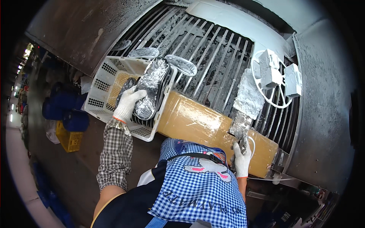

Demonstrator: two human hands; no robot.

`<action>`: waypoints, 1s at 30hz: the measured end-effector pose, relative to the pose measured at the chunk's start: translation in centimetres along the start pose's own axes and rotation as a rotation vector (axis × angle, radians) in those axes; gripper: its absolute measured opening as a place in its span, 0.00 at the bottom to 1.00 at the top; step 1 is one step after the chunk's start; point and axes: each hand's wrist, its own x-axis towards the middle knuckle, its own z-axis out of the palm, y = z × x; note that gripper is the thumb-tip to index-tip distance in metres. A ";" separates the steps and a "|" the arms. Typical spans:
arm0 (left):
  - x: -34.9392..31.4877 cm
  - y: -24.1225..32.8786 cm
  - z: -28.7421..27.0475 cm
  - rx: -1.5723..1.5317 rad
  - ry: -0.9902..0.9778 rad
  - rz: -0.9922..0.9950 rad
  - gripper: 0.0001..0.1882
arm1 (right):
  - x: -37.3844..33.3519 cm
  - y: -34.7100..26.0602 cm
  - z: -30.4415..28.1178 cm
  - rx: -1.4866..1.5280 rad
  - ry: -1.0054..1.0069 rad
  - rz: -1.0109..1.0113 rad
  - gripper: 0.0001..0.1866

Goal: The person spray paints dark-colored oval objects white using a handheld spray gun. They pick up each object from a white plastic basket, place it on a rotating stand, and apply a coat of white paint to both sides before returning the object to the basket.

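My left hand [131,102], in a white knit glove, reaches into a white plastic crate [100,85]. Its fingers close around a shiny, dark shoe sole [154,74] at the top of a standing row of soles. Two more soles [181,65] [143,53] lie flat with silvery-grey faces by the crate's far rim. At the lower right, my right hand [241,157], gloved too, is wrapped around what looks like a spray gun [244,143] with a white hose. The gun's front end is hard to make out against the grey-crusted surface beyond it.
A residue-covered metal grate [205,57] spans the booth between dark side walls. A taped brown carton [197,117] lies along its near edge. At right, a white wheel-shaped stand [281,102] carries coated blocks [270,70]. Blue containers [62,100] and a yellow crate [69,136] stand left.
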 end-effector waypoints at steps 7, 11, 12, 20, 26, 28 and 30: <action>0.1 0.0 -0.1 -0.030 0.013 -0.035 0.18 | 0.5 0.6 -1.1 -0.006 -0.007 0.004 0.26; 0.0 0.1 0.2 -0.061 0.008 -0.018 0.18 | 1.2 2.0 -1.5 -0.011 -0.022 -0.043 0.27; 0.0 0.2 0.2 -0.063 0.011 -0.008 0.18 | 1.2 2.1 -1.6 -0.009 -0.028 -0.043 0.27; 1.3 -2.1 -0.3 0.137 0.154 0.063 0.22 | 1.4 2.9 -2.2 -0.006 -0.031 -0.055 0.28; 1.6 -2.4 -0.4 0.653 0.312 0.298 0.43 | 0.9 2.3 -3.0 0.021 -0.025 -0.008 0.29; 2.0 -2.1 -0.3 0.597 0.261 0.347 0.45 | 0.3 1.3 -3.1 0.045 -0.019 0.023 0.28; 2.2 -1.0 1.0 0.724 0.304 0.379 0.48 | 0.0 1.0 -3.2 0.071 0.005 0.023 0.28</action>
